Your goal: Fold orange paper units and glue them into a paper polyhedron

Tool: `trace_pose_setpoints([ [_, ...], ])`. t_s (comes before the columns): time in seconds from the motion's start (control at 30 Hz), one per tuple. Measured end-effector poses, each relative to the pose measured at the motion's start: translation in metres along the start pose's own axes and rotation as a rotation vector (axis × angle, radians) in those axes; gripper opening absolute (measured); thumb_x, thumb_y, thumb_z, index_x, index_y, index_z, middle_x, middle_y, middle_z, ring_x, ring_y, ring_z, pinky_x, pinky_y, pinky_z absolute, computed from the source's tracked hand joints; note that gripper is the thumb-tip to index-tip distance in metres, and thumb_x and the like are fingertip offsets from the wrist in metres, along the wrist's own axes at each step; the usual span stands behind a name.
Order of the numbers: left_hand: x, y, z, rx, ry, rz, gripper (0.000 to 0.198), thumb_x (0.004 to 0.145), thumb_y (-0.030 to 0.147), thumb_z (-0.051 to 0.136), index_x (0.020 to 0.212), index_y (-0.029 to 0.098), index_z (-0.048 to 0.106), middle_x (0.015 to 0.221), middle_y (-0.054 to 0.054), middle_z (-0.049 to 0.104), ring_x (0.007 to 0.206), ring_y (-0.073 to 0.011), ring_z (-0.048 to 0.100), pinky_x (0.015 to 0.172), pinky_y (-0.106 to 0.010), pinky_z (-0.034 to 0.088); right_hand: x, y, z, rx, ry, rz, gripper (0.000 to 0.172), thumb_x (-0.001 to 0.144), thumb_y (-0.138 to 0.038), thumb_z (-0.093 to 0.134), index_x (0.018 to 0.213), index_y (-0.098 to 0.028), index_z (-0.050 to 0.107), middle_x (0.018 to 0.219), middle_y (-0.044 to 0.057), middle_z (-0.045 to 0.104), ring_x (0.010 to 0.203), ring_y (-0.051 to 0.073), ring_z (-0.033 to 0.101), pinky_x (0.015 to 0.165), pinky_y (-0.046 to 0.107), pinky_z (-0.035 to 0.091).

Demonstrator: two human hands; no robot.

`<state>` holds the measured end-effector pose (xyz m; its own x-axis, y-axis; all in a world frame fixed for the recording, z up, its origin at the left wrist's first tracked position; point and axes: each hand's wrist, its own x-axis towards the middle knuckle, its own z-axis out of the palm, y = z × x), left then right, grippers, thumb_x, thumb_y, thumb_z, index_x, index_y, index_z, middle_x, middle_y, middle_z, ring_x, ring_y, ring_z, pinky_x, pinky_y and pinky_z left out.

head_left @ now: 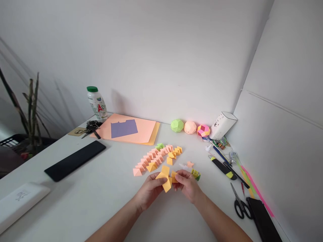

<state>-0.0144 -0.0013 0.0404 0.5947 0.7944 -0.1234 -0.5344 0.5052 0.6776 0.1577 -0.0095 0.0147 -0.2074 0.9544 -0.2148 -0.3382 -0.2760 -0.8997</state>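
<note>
- White tabletop (96,201) is filling the view, with white walls closing it in behind and on the right.
- The left hand (148,190) is pinching a yellow folded paper unit (165,178) just above the near middle of the tabletop. The unit's long axis is running roughly near-to-far, with one tip pointing toward the person.
- The right hand (188,185) is gripping a smaller yellow piece (174,176), which is touching the unit's right side.
- A glue stick (195,174) is lying just behind the right hand; scissors (239,205) are lying well off to the right.
- A row of folded units (155,158) is stretching diagonally behind the hands.
- Paper sheets (131,131), a bottle (97,103) and three paper balls (190,127) are sitting near the far wall.
</note>
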Motion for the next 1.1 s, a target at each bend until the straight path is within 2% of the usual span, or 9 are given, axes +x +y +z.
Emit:
trace_pose_setpoints([
  [0.17, -0.001, 0.002, 0.001, 0.012, -0.061, 0.003, 0.012, 0.074, 0.021, 0.062, 0.073, 0.011, 0.069, 0.069, -0.011, 0.066, 0.076, -0.0255, 0.061, 0.077, -0.035, 0.042, 0.0, 0.0, 0.0, 0.097, -0.056, 0.101, 0.023, 0.072, -0.033, 0.072, 0.064, -0.015, 0.06, 0.056, 0.0, 0.061, 0.047, 0.011, 0.054, 0.047, 0.024, 0.04],
  [0.3, -0.001, 0.002, -0.001, 0.002, -0.015, 0.008, 0.011, 0.073, 0.021, 0.063, 0.072, 0.01, 0.068, 0.07, -0.011, 0.066, 0.071, -0.0242, 0.061, 0.073, -0.034, 0.043, -0.002, -0.001, 0.002, 0.107, -0.057, 0.124, 0.025, 0.072, -0.034, 0.071, 0.062, -0.016, 0.058, 0.054, -0.001, 0.059, 0.046, 0.011, 0.052, 0.046, 0.024, 0.038],
  [0.77, 0.002, -0.001, -0.007, 0.044, -0.009, 0.018, 0.011, 0.073, 0.021, 0.061, 0.071, 0.012, 0.067, 0.073, -0.01, 0.066, 0.07, -0.0208, 0.058, 0.071, -0.032, 0.042, -0.002, -0.004, 0.002, 0.125, 0.03, 0.154, 0.023, 0.069, -0.031, 0.074, 0.063, -0.017, 0.057, 0.055, -0.002, 0.056, 0.047, 0.01, 0.05, 0.048, 0.024, 0.038],
  [1.1, 0.002, -0.002, -0.009, 0.063, 0.013, 0.017, 0.011, 0.073, 0.019, 0.058, 0.067, 0.014, 0.064, 0.072, -0.008, 0.063, 0.069, -0.0189, 0.056, 0.069, -0.03, 0.041, -0.001, -0.003, 0.001, 0.096, 0.004, 0.129, 0.023, 0.072, -0.032, 0.07, 0.062, -0.018, 0.056, 0.054, -0.002, 0.053, 0.047, 0.011, 0.049, 0.048, 0.025, 0.036],
])
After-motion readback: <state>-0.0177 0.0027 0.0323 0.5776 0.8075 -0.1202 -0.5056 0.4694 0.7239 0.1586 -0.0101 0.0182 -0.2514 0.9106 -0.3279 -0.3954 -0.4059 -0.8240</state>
